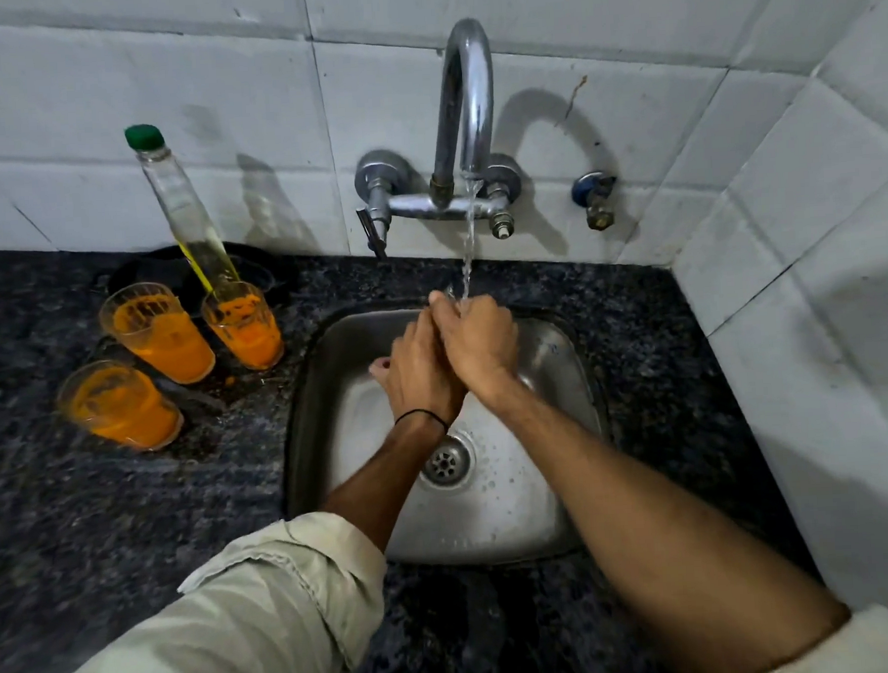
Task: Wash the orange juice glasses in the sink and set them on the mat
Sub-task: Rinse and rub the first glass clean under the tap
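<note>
- Both hands are over the sink [307, 420], under the water stream [467, 252] from the tap [463, 103].
- The left hand [421, 373] has its thumb spread out to its left. Its fingers run forward, fairly straight, under the right hand [481, 347]. It holds nothing.
- The right hand lies across the left hand's fingers and presses on them. Its own fingers are on the far side, so I cannot tell how far they curl. No glass is in it.
- All 3 glasses stand on the counter [80, 509], to the left of the left hand and outside the sink. None is being washed yet.
- The nearest glass [243, 328] is just beyond the sink's left edge, left of the left thumb and a little forward of it.
- The middle glass [159, 335] is further left.
- The farthest glass [119, 404] is left again and drawn back toward the body.
- All 3 are upright, long axis vertical, mouths up. Orange residue coats their walls and juice pools in the bottoms.
- A green-capped bottle [188, 210] rises just behind the nearest glass.
- A dark pad [135, 272] lies beyond the glasses. It may be the mat, but I cannot confirm that.
- Judgement: the left hand is on the glass side and nearer, so a sideways reach to its left meets the nearest glass first. The right hand would have to cross over the left.
- Risk: wet fingers on smooth glass, and the bottle close behind that glass.
</note>
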Motion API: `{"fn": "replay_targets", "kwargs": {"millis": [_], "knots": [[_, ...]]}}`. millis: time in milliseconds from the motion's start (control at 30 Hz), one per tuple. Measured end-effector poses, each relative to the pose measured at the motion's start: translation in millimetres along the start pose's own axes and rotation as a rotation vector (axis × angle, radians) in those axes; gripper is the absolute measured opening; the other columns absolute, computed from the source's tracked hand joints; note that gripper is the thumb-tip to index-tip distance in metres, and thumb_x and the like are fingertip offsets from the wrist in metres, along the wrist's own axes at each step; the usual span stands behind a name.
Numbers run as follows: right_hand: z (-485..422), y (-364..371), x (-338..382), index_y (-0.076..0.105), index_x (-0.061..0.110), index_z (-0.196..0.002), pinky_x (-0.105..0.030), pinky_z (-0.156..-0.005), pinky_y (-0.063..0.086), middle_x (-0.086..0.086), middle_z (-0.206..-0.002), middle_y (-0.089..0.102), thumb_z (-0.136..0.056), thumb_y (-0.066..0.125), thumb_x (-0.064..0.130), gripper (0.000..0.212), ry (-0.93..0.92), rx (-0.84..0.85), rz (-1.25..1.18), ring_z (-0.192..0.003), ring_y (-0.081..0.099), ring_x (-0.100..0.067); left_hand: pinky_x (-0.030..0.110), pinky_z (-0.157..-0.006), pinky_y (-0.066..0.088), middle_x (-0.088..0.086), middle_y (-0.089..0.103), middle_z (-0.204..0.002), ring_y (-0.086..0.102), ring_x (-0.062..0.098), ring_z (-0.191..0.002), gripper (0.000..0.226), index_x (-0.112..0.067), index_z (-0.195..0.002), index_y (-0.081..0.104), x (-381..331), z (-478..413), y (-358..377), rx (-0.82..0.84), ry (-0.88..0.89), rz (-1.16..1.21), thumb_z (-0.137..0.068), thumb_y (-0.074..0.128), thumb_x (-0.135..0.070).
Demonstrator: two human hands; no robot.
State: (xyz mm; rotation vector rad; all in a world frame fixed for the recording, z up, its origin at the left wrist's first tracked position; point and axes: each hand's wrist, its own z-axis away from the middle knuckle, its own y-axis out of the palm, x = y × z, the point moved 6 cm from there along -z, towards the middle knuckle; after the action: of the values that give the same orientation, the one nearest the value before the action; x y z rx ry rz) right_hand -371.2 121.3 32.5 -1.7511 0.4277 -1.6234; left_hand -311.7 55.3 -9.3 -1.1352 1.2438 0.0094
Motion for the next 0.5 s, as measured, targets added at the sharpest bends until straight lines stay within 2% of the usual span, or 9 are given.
{"fn": "replay_targets", "kwargs": {"millis": [33,100,167,233,267,333,400,433,500], "knots": [[-8.1,-2.4,0.3,0.056,0.017,-0.053,-0.035,-0.066,0.050,-0.005,-0.062,0.067,-0.096,0.056,0.044,0.051,-0.072,0.061,0.022,-0.065,0.064,-0.026,0.037,-0.081,0.037,-0.009,0.066,-0.095,0.057,0.012,-0.088,0.034,-0.030,-0.112,0.054,-1.0,0.3,0.2,0.089,-0.016,0.042,-0.081,0.066,-0.037],[-18.2,-7.2,4.2,0.063,0.017,-0.053,-0.035,-0.072,0.056,-0.006,-0.060,0.069,-0.095,0.060,0.035,0.046,-0.244,0.307,0.017,-0.061,0.067,-0.020,0.036,-0.080,0.051,-0.002,0.071,-0.093,0.066,0.016,-0.088,0.039,-0.022,-0.111,0.060,4.5,-4.2,4.9,0.382,-0.094,0.401,-0.075,0.076,-0.025],[-14.6,-11.8,10.4,0.070,0.006,-0.064,-0.024,-0.061,0.053,-0.009,-0.062,0.069,-0.097,0.062,0.026,0.040,-0.323,0.593,-0.095,-0.052,0.062,-0.011,0.039,-0.082,0.056,0.009,0.071,-0.095,0.068,0.026,-0.091,0.031,-0.010,-0.109,0.063,5.9,3.5,9.2,0.756,-0.212,0.880,-0.080,0.074,-0.010],[-11.7,-16.7,16.7,0.071,-0.001,-0.072,-0.019,-0.053,0.048,-0.014,-0.064,0.068,-0.097,0.063,0.021,0.035,-0.320,0.703,-0.177,-0.050,0.060,-0.009,0.044,-0.081,0.058,0.014,0.068,-0.097,0.068,0.028,-0.089,0.035,-0.006,-0.112,0.061,5.2,16.0,7.0,1.045,-0.369,1.175,-0.079,0.070,-0.014],[-11.4,-18.0,19.0,0.072,0.000,-0.072,-0.018,-0.051,0.048,-0.011,-0.062,0.068,-0.097,0.063,0.020,0.033,-0.304,0.713,-0.187,-0.049,0.059,-0.009,0.044,-0.080,0.059,0.015,0.067,-0.098,0.069,0.027,-0.087,0.040,-0.005,-0.113,0.061,4.3,19.0,6.2,1.100,-0.407,1.225,-0.076,0.070,-0.016],[-12.1,-15.7,21.4,0.071,0.005,-0.066,-0.022,-0.056,0.051,-0.002,-0.057,0.068,-0.094,0.062,0.020,0.034,-0.265,0.687,-0.141,-0.049,0.060,-0.009,0.045,-0.079,0.058,0.014,0.066,-0.093,0.068,0.025,-0.083,0.036,-0.004,-0.108,0.061,4.0,18.3,9.3,1.032,-0.379,1.165,-0.075,0.071,-0.014],[-17.3,-11.8,19.1,0.067,0.010,-0.059,-0.029,-0.064,0.052,-0.001,-0.057,0.067,-0.093,0.059,0.028,0.040,-0.232,0.556,0.038,-0.054,0.062,-0.013,0.044,-0.075,0.057,0.014,0.066,-0.085,0.066,0.025,-0.076,0.029,-0.004,-0.103,0.063,2.2,12.5,12.9,0.780,-0.326,0.952,-0.076,0.072,-0.007],[-20.1,-9.4,16.5,0.065,0.010,-0.060,-0.031,-0.065,0.050,-0.002,-0.060,0.066,-0.093,0.057,0.034,0.042,-0.206,0.464,0.155,-0.059,0.063,-0.017,0.042,-0.067,0.057,0.012,0.067,-0.081,0.065,0.026,-0.070,0.028,-0.005,-0.102,0.062,1.3,9.1,13.4,0.627,-0.301,0.832,-0.076,0.074,-0.005],[-20.1,-0.8,11.7,0.066,0.012,-0.074,-0.035,-0.070,0.051,-0.007,-0.076,0.068,-0.095,0.054,0.043,0.039,-0.162,0.333,0.369,-0.074,0.065,-0.025,0.036,-0.050,0.055,0.006,0.068,-0.072,0.065,0.022,-0.058,0.027,-0.010,-0.099,0.061,-0.1,3.4,13.4,0.338,-0.227,0.538,-0.077,0.075,-0.010]]}}
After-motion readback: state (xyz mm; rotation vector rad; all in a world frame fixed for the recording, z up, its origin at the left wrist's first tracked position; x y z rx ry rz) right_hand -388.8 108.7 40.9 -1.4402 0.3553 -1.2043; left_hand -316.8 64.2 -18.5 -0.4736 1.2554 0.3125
